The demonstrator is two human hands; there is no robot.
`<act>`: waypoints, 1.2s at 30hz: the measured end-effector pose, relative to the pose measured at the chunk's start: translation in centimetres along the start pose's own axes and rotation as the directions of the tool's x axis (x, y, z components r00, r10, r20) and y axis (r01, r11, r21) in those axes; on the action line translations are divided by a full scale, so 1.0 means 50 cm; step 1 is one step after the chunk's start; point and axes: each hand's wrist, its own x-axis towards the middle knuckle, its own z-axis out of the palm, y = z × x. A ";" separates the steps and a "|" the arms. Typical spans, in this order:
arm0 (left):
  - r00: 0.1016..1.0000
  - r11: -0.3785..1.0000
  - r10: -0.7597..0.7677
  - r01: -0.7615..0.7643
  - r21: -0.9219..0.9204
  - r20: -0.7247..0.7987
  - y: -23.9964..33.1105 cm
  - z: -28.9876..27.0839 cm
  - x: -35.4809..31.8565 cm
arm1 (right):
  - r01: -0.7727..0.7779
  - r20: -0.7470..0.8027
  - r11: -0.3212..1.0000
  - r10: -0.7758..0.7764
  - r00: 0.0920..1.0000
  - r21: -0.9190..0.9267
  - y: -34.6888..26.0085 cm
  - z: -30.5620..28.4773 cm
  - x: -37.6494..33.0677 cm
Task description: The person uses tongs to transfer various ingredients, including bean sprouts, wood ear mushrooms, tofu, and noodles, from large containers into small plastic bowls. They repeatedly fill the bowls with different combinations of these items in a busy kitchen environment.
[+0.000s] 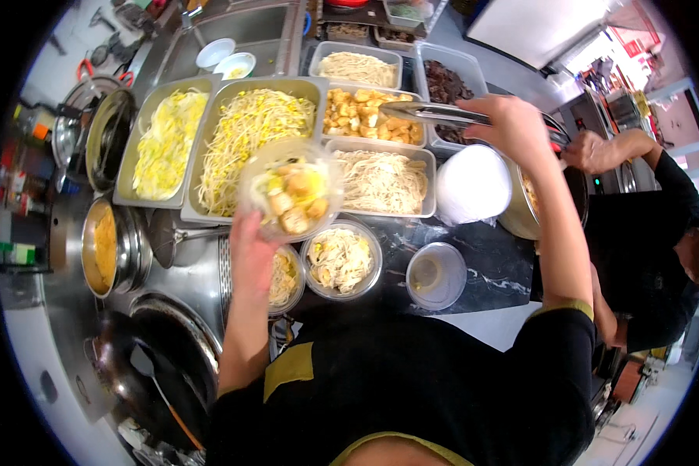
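Observation:
My left hand (255, 252) grips a clear round plastic bowl (291, 190) by its near left side. Fried tofu cubes and pale yellow shreds lie in this bowl, which is tilted and slightly blurred in front of the bean sprouts. Metal tongs (443, 114) are in my closed right hand (512, 128). They point left, reaching over the dark fungus to the tofu cubes (365, 109); whether the tips hold anything cannot be made out. Below the left hand's bowl stand a filled bowl (340, 260) and another (285, 276) partly behind my left wrist.
Trays hold bean sprouts (268, 116), shredded cabbage (171, 140), pale strips (384, 182), more pale strips (357, 68) and dark fungus (446, 81). A stack of clear bowls (436, 276) and a white bagged bundle (474, 184) stand nearby. A co-worker's hand (594, 151) is close right. A wok (155, 365) stands lower left.

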 end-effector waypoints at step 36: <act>0.995 0.994 0.104 -0.104 -0.040 -0.008 0.030 -0.005 -0.048 | 0.002 0.260 0.945 0.088 0.962 -0.327 -0.092 0.177 -0.043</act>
